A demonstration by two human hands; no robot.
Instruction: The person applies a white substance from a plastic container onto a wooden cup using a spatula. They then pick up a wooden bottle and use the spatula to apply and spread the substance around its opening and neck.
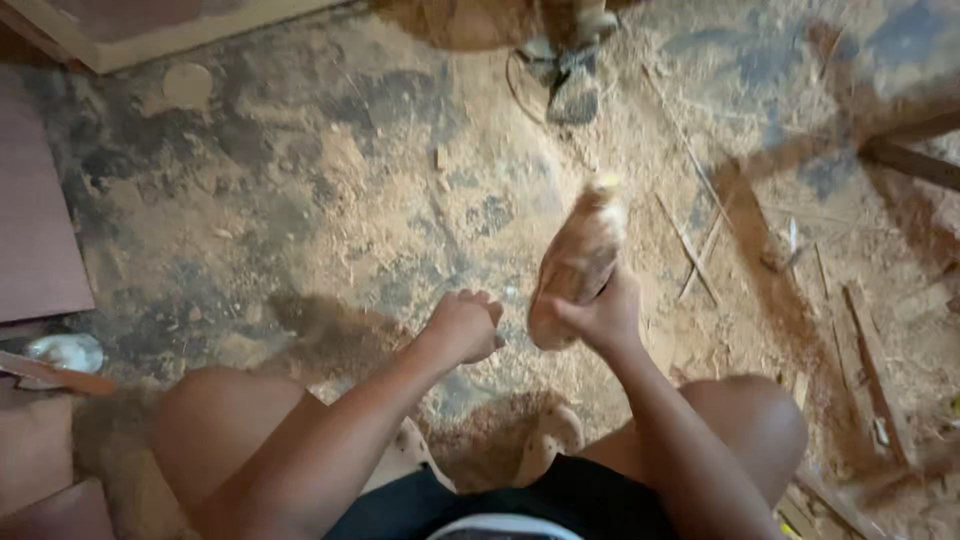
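My right hand (603, 315) grips a brownish plastic bottle (577, 262) near its lower end; the bottle tilts up and away, its pale cap end blurred. My left hand (466, 325) is closed into a loose fist just left of the bottle, fingers curled; whether something small sits in it is hidden. Both hands hover above a sawdust-covered floor, between my bare knees (215, 410).
Sawdust covers the floor (330, 190). A flat brown board (35, 220) lies at the left edge, with a small pale dish (66, 352) below it. Wood strips and offcuts (870, 370) are scattered at the right. A dark sandal (572, 85) lies at the top centre.
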